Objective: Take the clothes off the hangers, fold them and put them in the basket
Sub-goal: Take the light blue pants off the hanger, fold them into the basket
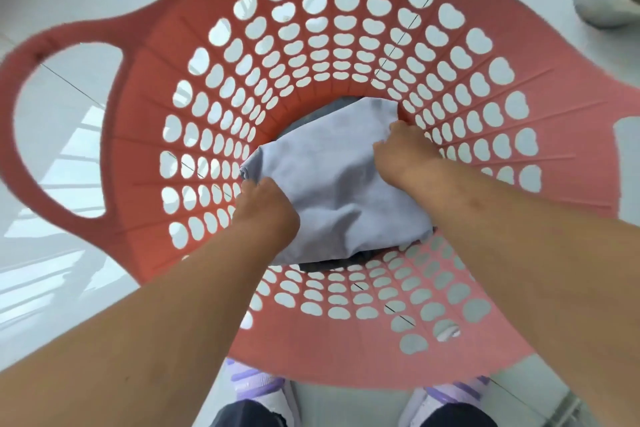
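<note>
A red plastic laundry basket (145, 121) with heart-shaped holes fills the view from above. At its bottom lies a folded light grey-blue garment (332, 184) on top of a darker garment (325, 265), only an edge of which shows. My left hand (265, 210) grips the near left edge of the light garment, fingers curled under it. My right hand (398, 152) holds its far right edge, with the fingertips hidden in the cloth. Both arms reach down into the basket.
The basket stands on a white tiled floor (59, 281). Its left handle (20, 135) juts out at the left. My purple-and-white shoes (259, 388) show below the near rim. A pale rounded object (602, 0) sits at the top right corner.
</note>
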Tool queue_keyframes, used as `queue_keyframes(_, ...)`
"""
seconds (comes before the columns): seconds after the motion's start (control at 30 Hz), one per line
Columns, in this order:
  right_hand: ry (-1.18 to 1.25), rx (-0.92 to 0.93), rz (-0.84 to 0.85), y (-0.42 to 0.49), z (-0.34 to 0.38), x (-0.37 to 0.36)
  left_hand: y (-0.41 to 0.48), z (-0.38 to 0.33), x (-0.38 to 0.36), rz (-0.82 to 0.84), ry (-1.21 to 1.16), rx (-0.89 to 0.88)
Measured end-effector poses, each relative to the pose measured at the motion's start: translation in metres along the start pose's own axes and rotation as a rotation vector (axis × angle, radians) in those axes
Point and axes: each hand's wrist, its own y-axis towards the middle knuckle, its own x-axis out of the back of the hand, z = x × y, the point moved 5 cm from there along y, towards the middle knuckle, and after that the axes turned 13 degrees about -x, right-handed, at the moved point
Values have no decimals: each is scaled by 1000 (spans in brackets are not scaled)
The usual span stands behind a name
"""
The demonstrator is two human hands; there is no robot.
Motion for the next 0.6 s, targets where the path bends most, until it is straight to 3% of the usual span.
queue_keyframes(0.13,197,289,-161,-83,-16,26,-55,-23,47,-237,8,-221)
queue_keyframes(0.23,335,443,-342,-151,-47,62,-98,-25,85,-333,-21,-290)
queue_keyframes(0.37,320,503,-675,-201,-90,110,-144,-22,107,-292,6,-274)
queue_keyframes(0.43,232,381,-785,-205,-112,132,-169,-30,118,-252,-6,-270)
queue_keyframes(0.5,177,150,-679,-190,-132,144,-185,-37,123,-239,-18,-281)
queue_keyframes(0.6,167,-86,-312,-180,-156,155,-217,-53,142,-229,-63,-279)
